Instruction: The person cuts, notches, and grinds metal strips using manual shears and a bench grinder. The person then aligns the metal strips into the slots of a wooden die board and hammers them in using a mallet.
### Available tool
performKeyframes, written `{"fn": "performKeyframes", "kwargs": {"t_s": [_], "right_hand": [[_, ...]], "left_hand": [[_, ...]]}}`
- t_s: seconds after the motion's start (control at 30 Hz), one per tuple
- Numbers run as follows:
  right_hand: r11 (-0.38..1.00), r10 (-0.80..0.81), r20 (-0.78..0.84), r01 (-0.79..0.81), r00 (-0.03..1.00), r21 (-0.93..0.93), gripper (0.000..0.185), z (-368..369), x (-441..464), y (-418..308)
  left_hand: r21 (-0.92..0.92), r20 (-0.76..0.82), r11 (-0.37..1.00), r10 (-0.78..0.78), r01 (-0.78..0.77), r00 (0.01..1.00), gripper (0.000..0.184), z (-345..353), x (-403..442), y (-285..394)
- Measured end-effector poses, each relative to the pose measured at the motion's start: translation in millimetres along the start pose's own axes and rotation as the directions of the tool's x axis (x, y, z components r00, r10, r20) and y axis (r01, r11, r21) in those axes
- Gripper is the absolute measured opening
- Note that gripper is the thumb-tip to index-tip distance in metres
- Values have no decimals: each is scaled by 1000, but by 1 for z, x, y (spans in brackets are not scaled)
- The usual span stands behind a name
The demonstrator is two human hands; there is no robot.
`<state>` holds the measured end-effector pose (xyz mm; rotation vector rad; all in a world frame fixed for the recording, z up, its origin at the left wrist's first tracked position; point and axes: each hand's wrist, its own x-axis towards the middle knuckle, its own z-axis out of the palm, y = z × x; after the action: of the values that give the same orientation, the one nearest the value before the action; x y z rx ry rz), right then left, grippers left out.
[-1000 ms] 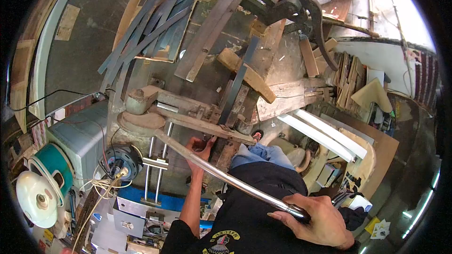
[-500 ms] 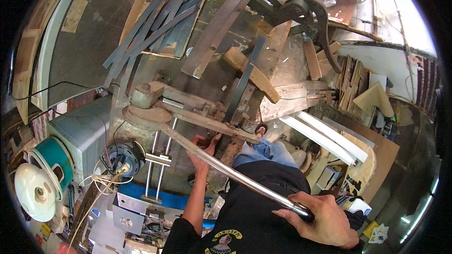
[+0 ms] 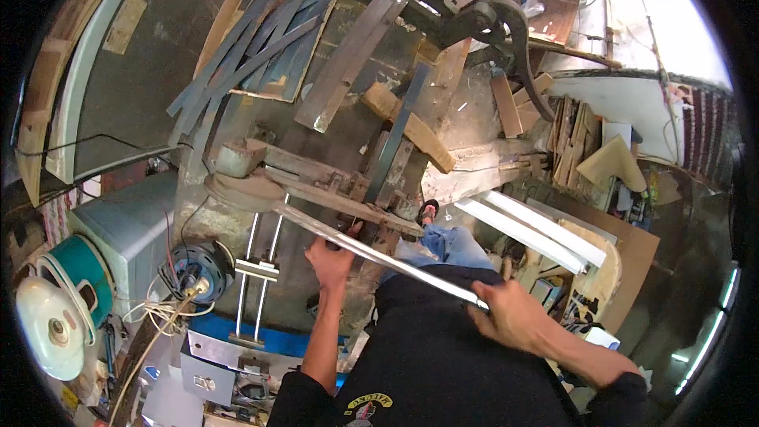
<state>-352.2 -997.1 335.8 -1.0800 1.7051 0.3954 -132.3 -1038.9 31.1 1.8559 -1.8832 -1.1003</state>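
At the bench machine (image 3: 340, 203), my right hand (image 3: 510, 318) is closed around the end of the long metal lever (image 3: 379, 258). The lever slants from my grip up and left to the round plate (image 3: 241, 192) at the machine's left end, shiny along most of its length and duller near the plate. My left hand (image 3: 328, 259) is at the machine's near edge, under the lever, with its fingers partly hidden; I cannot tell whether they grasp anything there.

The dark metal strip (image 3: 399, 130) lies across the wooden block (image 3: 423, 138), its lower end at the machine's far side. Beyond the machine, to the left, a shallow box (image 3: 207, 51) holds a loose pile of flat metal strips (image 3: 273, 51), several of them sticking out past its edge. Left of my left hand, 2 shiny rods (image 3: 244, 300) run side by side, joined by a crosspiece (image 3: 257, 270). To my right, 2 white bars (image 3: 526, 239) lie next to each other, well apart from the lever.
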Motion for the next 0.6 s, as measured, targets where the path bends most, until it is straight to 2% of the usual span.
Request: {"fn": "performKeyframes", "kwargs": {"t_s": [0.07, 0.13, 0.17, 0.2, 0.23, 0.27, 0.3, 0.33, 0.4, 0.47, 0.5, 0.53, 0.57, 0.6], "right_hand": [[979, -185, -66, 190, 980, 76, 26, -8, -16, -5], [974, -224, -109, 220, 969, -50, 24, 51, 68, 71], [959, -284, -134, 281, 949, -40, 25, 62, 68, 81], [927, -374, -178, 371, 910, -55, 25, 54, 78, 79], [971, -237, -61, 235, 970, -39, 21, 48, 80, 75], [971, -237, -68, 233, 969, -54, 21, 45, 63, 65], [955, -297, -146, 294, 944, -42, 19, 39, 39, 50], [962, -269, -132, 273, 954, 15, 18, 36, 33, 43], [966, -213, -103, 225, 972, 125, 16, 30, 20, 29], [972, -226, -186, 234, 956, 21, 19, 89, 125, 100], [964, -260, -212, 265, 942, -2, 21, 97, 127, 119], [945, -321, -252, 328, 913, -14, 23, 88, 132, 96], [980, -189, -64, 193, 980, 52, 27, 86, 93, 93], [945, -292, -161, 310, 943, 103, 34, 75, 79, 94]], "left_hand": [[-52, -76, 997, 57, -61, 996, 36, 1, -3, -2], [-275, 38, 948, -157, 162, 987, 29, -1, -2, 5], [-215, 9, 969, -120, 119, 993, 23, -2, -4, 6], [-242, -34, 964, -118, 106, 992, 23, 6, 7, 7], [-266, -66, 962, -76, 56, 995, 22, 8, 9, 5], [-288, -111, 958, -48, 14, 993, 22, 6, 7, 5], [-291, -16, 949, -136, 125, 991, 22, 2, 0, 8], [-359, -91, 933, -69, 32, 993, 24, 5, -3, 0], [-263, -27, 956, -146, 134, 989, 26, 2, -10, -3], [-320, -75, 944, -112, 82, 991, 29, 8, -11, 8], [-280, -58, 957, -90, 70, 994, 29, 11, -18, 13], [-215, -65, 976, -52, 37, 996, 30, 3, -7, 6], [-123, 64, 980, -149, 156, 987, 40, 5, -20, -4], [-118, 53, 979, -160, 165, 986, 40, -4, -32, 0]]}}
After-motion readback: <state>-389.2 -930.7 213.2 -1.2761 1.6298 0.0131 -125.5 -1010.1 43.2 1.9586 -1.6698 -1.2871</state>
